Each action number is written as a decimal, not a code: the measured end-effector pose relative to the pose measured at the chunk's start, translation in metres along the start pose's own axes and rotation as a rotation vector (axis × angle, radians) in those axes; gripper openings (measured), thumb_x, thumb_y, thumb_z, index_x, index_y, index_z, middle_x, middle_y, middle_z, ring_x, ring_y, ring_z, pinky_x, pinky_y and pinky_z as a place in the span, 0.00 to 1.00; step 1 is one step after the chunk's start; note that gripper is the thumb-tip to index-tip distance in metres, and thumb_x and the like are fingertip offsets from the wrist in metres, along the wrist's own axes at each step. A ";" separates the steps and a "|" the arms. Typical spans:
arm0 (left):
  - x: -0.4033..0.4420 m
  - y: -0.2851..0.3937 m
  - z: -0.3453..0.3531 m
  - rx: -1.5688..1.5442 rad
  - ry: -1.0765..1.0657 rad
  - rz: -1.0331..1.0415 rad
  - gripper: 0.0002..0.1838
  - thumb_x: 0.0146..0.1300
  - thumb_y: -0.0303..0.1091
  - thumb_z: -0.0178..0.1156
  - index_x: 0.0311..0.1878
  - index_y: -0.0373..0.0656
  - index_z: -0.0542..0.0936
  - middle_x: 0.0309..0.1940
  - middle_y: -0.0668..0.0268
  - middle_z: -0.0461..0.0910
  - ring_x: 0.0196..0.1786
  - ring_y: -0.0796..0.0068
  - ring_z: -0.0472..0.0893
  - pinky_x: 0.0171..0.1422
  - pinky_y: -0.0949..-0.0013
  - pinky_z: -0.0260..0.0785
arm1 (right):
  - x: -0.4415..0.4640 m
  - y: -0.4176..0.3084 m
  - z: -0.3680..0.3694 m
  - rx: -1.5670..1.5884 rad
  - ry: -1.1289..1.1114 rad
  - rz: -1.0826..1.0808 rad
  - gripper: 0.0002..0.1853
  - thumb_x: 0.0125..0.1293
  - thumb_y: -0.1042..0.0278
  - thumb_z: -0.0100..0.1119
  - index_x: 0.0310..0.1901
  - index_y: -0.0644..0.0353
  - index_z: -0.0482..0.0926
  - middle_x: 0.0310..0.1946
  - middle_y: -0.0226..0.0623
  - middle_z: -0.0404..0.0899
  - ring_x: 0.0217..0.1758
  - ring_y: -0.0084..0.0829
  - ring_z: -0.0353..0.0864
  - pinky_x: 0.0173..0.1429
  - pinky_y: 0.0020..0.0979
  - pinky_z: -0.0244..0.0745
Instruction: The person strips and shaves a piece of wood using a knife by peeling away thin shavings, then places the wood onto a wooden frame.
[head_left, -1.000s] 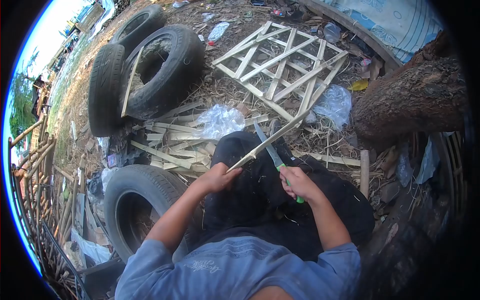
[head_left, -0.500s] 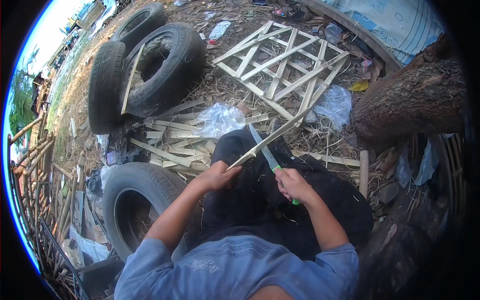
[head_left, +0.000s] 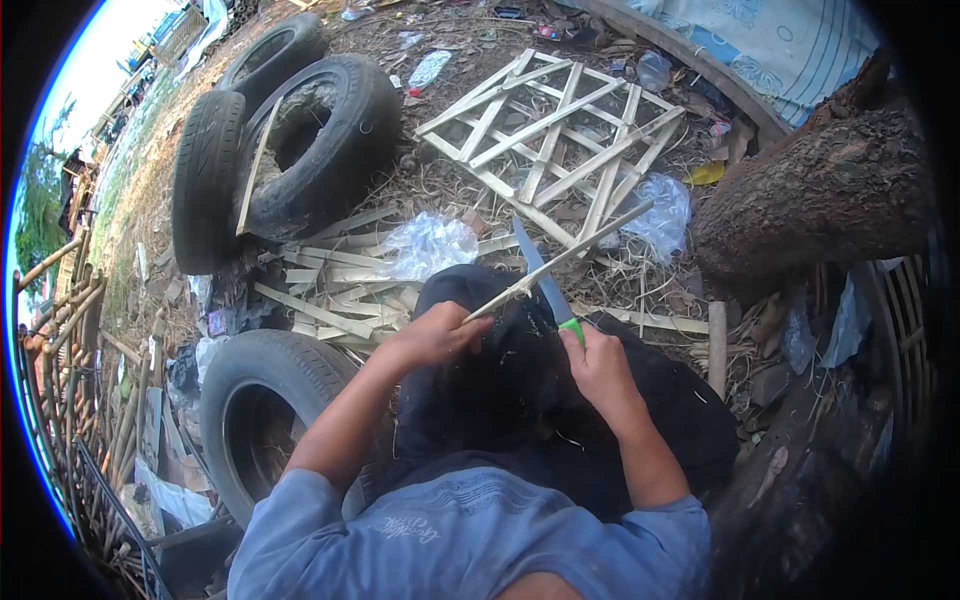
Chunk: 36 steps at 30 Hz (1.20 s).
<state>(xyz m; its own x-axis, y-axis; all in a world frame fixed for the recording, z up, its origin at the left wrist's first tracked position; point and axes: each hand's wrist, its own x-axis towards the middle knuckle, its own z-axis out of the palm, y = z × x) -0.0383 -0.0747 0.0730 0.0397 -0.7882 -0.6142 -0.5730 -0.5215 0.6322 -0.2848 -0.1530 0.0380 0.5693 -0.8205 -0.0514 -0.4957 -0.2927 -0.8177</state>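
My left hand point(head_left: 443, 335) is closed around the near end of a thin bamboo strip point(head_left: 590, 241), which slants up and away to the right over my lap. In my right hand point(head_left: 598, 368) is a knife point(head_left: 548, 285) with a green handle, its fingers wrapped round the grip. The blade points up and to the left and crosses the strip about midway. A small curl of shaving shows on the strip beside the blade. Beyond them lies a lattice of crossed bamboo strips point(head_left: 545, 155) on the ground.
Split bamboo pieces point(head_left: 330, 300) lie in a heap in front of me, with a clear plastic bag point(head_left: 432, 247) on top. A tire point(head_left: 270, 400) rests at my left, and several more point(head_left: 330, 150) stand beyond. A thick tree trunk point(head_left: 810, 200) leans in from the right.
My right hand and the knife have moved up and forward along the strip. The strip's far end now sits lower and more to the right. The view has shifted slightly.
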 end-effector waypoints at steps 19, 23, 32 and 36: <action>-0.029 -0.065 0.002 0.215 0.242 0.094 0.21 0.71 0.44 0.53 0.32 0.32 0.77 0.17 0.50 0.71 0.20 0.62 0.69 0.31 0.58 0.63 | 0.008 0.028 -0.008 -0.227 0.054 0.058 0.21 0.72 0.54 0.48 0.32 0.66 0.76 0.22 0.53 0.79 0.28 0.49 0.81 0.31 0.45 0.74; -0.028 -0.063 0.002 0.177 0.233 0.051 0.22 0.71 0.44 0.54 0.32 0.31 0.77 0.16 0.52 0.69 0.20 0.68 0.65 0.30 0.60 0.63 | 0.014 0.055 0.001 -0.081 0.056 -0.020 0.21 0.72 0.53 0.48 0.31 0.65 0.74 0.18 0.50 0.77 0.19 0.45 0.79 0.26 0.42 0.75; -0.024 -0.066 0.009 0.260 0.259 0.037 0.21 0.69 0.46 0.55 0.34 0.32 0.79 0.20 0.47 0.75 0.25 0.50 0.75 0.35 0.56 0.67 | 0.004 0.047 0.014 0.091 -0.034 -0.065 0.20 0.71 0.54 0.51 0.29 0.64 0.73 0.15 0.46 0.77 0.14 0.42 0.77 0.24 0.40 0.74; -0.021 -0.066 0.008 0.232 0.247 0.017 0.23 0.69 0.46 0.55 0.32 0.31 0.77 0.19 0.47 0.74 0.23 0.53 0.72 0.33 0.57 0.66 | 0.004 0.038 0.014 -0.300 0.117 -0.026 0.19 0.71 0.55 0.50 0.30 0.64 0.74 0.20 0.53 0.79 0.18 0.47 0.79 0.26 0.43 0.75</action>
<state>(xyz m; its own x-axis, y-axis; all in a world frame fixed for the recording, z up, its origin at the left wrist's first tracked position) -0.0081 -0.0213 0.0399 0.2091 -0.8665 -0.4533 -0.7452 -0.4414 0.4999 -0.2921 -0.1609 -0.0012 0.5140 -0.8565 0.0474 -0.6631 -0.4317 -0.6115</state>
